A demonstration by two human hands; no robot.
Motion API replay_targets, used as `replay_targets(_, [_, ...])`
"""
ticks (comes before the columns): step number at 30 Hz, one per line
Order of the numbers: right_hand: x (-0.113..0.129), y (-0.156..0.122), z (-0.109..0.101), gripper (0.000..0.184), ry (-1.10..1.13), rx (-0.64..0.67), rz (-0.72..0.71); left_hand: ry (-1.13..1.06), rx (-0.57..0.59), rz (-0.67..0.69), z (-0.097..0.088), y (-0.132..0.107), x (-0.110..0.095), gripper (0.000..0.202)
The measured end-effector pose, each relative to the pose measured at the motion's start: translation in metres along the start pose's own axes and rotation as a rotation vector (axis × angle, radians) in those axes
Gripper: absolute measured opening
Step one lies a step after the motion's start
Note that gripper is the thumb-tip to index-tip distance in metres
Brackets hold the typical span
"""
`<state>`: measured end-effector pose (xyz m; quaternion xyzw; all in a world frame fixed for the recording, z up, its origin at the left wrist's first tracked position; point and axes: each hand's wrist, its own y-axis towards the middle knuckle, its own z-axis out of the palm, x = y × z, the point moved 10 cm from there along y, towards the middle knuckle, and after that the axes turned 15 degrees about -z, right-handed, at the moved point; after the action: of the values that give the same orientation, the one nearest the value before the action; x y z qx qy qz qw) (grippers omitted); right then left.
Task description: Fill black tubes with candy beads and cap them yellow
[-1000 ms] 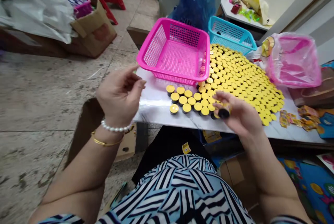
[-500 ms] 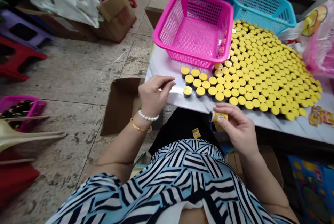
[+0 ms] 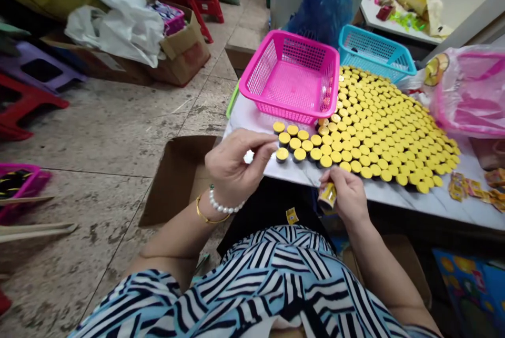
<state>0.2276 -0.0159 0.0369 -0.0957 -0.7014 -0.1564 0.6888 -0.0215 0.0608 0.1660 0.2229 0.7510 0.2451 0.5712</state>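
My right hand (image 3: 346, 191) grips a small cylinder (image 3: 327, 197) with a yellow printed label and a dark part, just off the table's front edge. My left hand (image 3: 240, 162) is over the table's left corner, thumb and forefinger drawn together. Its fingertips are beside the leftmost small yellow-topped dark pots (image 3: 282, 155); whether they touch one or hold something tiny is unclear. Many more yellow-topped pots (image 3: 382, 127) stand upright, packed close together across the table (image 3: 252, 122). A small yellow printed label (image 3: 291, 216) lies on my dark lap.
Behind the pots stand a pink basket (image 3: 290, 78) and a blue basket (image 3: 376, 54). Yellow-orange packets (image 3: 460, 186) lie at the right. A plastic-covered pink basket (image 3: 471, 91) is farther right. An open carton (image 3: 173, 180) sits on the floor at the left.
The view has shifted, showing more of the room beyond. My left hand has come closer to the leftmost pots. My right hand has turned the labelled cylinder, so its end now points downward.
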Motion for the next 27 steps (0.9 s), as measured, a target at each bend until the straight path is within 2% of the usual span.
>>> replay_targets(2, [0.006, 0.008, -0.005, 0.048, -0.034, -0.102, -0.112, -0.098, 0.252, -0.094, 0.033, -0.022, -0.003, 0.030])
replay_targets(4, [0.014, 0.010, -0.004, 0.050, -0.074, -0.160, -0.231, -0.193, 0.493, -0.211, 0.070, -0.056, 0.000, 0.047])
replay_targets(6, [0.020, 0.008, 0.001, 0.049, -0.095, -0.163, -0.299, -0.241, 0.573, -0.262, 0.091, -0.081, 0.003, 0.048])
replay_targets(8, [0.020, 0.008, 0.012, 0.045, -0.035, -0.074, -0.269, -0.222, 0.534, -0.253, 0.097, -0.088, 0.009, 0.036])
replay_targets(11, [0.018, 0.007, 0.035, 0.029, 0.102, 0.211, -0.132, -0.223, 0.490, -0.316, 0.090, -0.078, 0.028, 0.029])
replay_targets(14, [0.030, 0.013, 0.046, 0.036, 0.098, 0.381, -0.128, -0.377, 0.496, -0.506, 0.077, -0.069, 0.051, 0.044])
replay_targets(16, [0.038, 0.020, 0.051, 0.031, 0.079, 0.402, -0.168, -0.474, 0.468, -0.607, 0.068, -0.066, 0.062, 0.050])
replay_targets(18, [0.044, 0.027, 0.058, 0.028, 0.053, 0.405, -0.229, -0.513, 0.411, -0.665, 0.056, -0.063, 0.069, 0.044])
replay_targets(23, [0.064, 0.047, 0.066, 0.027, -0.120, 0.339, -0.487, -0.461, 0.187, -0.640, 0.016, -0.045, 0.078, 0.019])
replay_targets(25, [0.077, 0.068, 0.064, 0.029, -0.211, 0.285, -0.607, -0.475, 0.134, -0.631, 0.006, -0.042, 0.081, 0.014])
replay_targets(27, [0.091, 0.100, 0.062, 0.032, -0.237, 0.235, -0.701, -0.506, 0.150, -0.672, 0.009, -0.046, 0.086, 0.013])
